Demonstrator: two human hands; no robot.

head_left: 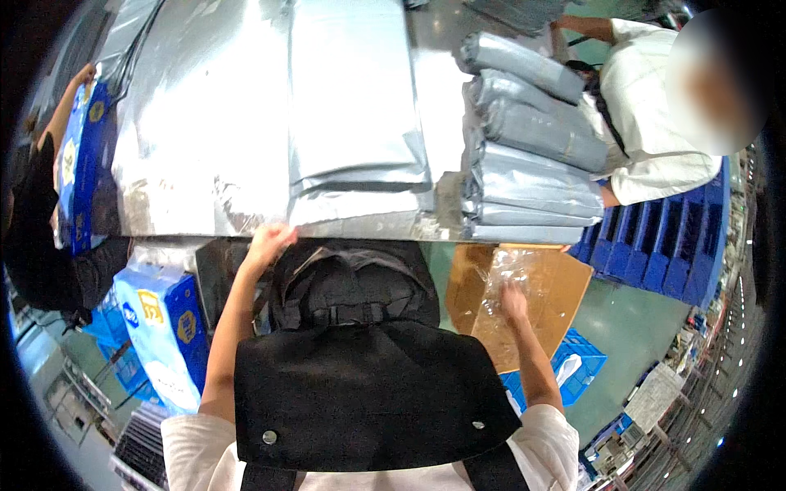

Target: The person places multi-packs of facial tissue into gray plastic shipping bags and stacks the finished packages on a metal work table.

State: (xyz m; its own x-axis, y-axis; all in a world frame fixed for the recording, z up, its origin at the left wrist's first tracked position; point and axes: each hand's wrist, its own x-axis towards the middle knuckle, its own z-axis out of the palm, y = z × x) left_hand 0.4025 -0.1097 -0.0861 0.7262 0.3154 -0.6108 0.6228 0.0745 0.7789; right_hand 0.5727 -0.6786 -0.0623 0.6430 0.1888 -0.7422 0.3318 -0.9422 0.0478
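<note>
My left hand (273,244) rests at the near edge of the silvery table (205,164), its fingers curled over the rim. Just beyond it lies a flat stack of grey plastic mailing bags (356,106). Lower down on the right, my right hand (514,301) reaches over an open cardboard box (536,319) beside the table. Crumpled clear plastic film (512,270) lies there, and the fingers are closed on it, though their tips are partly hidden.
Rolled grey bags (536,147) are piled on the table's right. A co-worker in white (655,106) stands behind them, near blue racks (655,245). Another person's arm (70,106) holds a blue package (82,164) at left. A blue-and-white carton (164,327) stands below; a blue crate (577,364) sits at right.
</note>
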